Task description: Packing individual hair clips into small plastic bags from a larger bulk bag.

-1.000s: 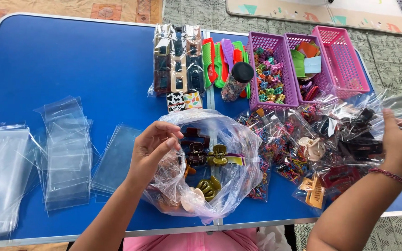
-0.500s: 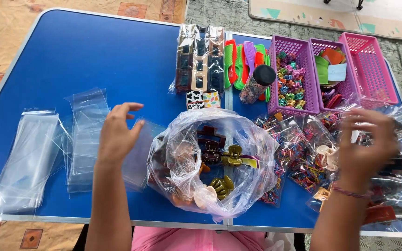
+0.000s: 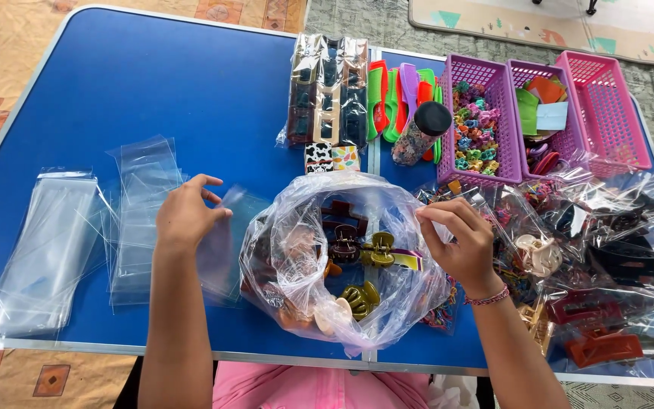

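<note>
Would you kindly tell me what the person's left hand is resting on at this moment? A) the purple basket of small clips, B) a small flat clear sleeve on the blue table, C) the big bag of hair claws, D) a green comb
B: the left hand lies on a small flat clear sleeve on the blue table, beside the big bag of hair claws, not on it.

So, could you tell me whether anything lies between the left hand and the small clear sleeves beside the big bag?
Nothing visible does: the left hand already rests with its fingertips on the small clear sleeve, just left of the big clear bag.
</note>
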